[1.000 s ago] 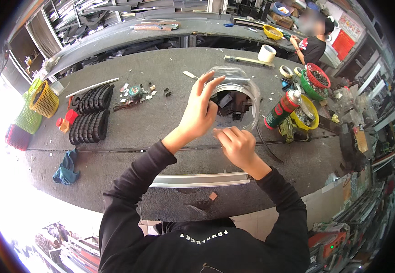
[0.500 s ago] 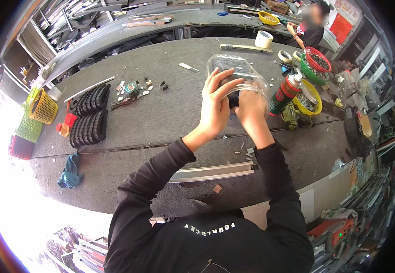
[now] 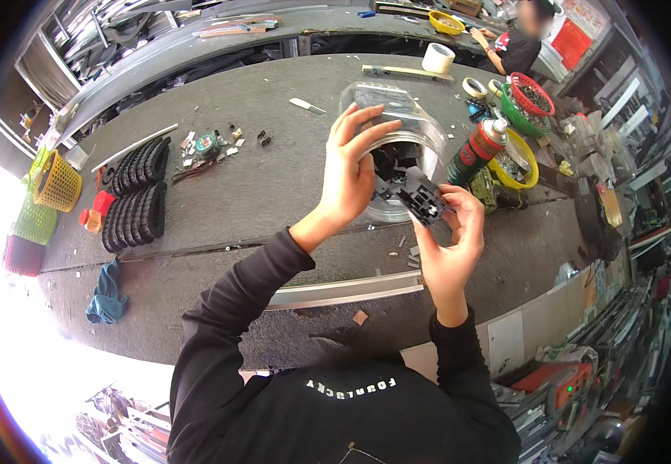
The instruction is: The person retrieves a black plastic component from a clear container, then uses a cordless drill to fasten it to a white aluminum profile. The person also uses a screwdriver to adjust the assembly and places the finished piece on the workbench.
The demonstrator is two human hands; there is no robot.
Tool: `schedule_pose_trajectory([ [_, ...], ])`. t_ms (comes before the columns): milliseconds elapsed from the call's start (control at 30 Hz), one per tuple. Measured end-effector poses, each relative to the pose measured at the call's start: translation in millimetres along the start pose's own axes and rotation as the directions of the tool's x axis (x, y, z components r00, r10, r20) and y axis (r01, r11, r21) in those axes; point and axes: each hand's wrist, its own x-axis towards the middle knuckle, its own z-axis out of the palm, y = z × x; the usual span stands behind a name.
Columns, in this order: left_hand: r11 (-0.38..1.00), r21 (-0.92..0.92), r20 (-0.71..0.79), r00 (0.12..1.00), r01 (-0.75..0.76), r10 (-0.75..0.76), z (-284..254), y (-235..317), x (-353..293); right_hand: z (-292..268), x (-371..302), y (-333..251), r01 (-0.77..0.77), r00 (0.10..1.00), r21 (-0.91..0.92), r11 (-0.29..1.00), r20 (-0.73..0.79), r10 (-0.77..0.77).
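A clear plastic jar (image 3: 422, 124) lies tipped on the workbench with its mouth toward me, and small black plastic pieces (image 3: 388, 164) show inside it. My left hand (image 3: 348, 172) is wrapped round the jar's left side, thumb close to the rim. Just outside the mouth, my right hand (image 3: 457, 241) pinches a cluster of black plastic parts (image 3: 423, 198) between thumb and fingers. Their exact kind is too small to tell.
Right of the jar stand a spray can (image 3: 478, 148), a green power tool (image 3: 485, 190) and colored baskets (image 3: 538, 172) of small parts. Black ribbed strips (image 3: 136, 215) lie at left, near a blue cloth (image 3: 106, 292). A metal profile (image 3: 343, 291) lies before me. Another person (image 3: 522, 46) works far right.
My right hand has come out of the jar, drawing black plastic parts toward me. My left hand still holds the jar. The view has shifted slightly.
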Motion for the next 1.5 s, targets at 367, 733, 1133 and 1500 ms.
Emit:
schedule_pose_trajectory([
  [367, 0.999, 0.022, 0.025, 0.999, 0.024, -0.025, -3.2, -6.3, 7.0, -30.3, -18.2, 10.9, -0.05, 0.99, 0.143, 0.988, -0.125, 0.068],
  [733, 0.999, -0.015, 0.021, 0.999, 0.031, -0.03, -3.3, -13.8, 17.8, -91.0, -41.1, 127.4, -0.649, 0.69, -0.258, 0.715, 0.197, 0.697],
  [1133, 0.999, -0.005, 0.036, 0.998, 0.048, -0.048, 4.6, -10.9, 19.2, -32.0, 15.8, 25.2, 0.022, 0.997, -0.354, 0.935, 0.075, 0.006],
  [1500, 0.999, 0.007, 0.022, 0.999, 0.044, -0.044, 16.8, 0.5, 17.8, 97.1, 127.4, 76.0, 0.365, 0.797, -0.765, 0.53, 0.551, 0.246],
])
